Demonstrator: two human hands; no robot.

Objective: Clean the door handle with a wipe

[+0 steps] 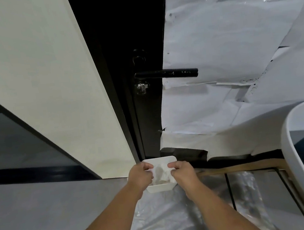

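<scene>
Below black door handle [166,74], paper-covered wall [233,42], plastic-sheeted floor [166,215].

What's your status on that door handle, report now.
Left hand grips white wipe box. Right hand pinches wipe in it. Door handle untouched. Path to it clear.

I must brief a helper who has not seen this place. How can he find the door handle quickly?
Find the black door between the white wall and the paper-covered surface. At mid-height, the door handle is a straight black lever pointing right over the paper, with round lock fittings above and below its base.
</scene>
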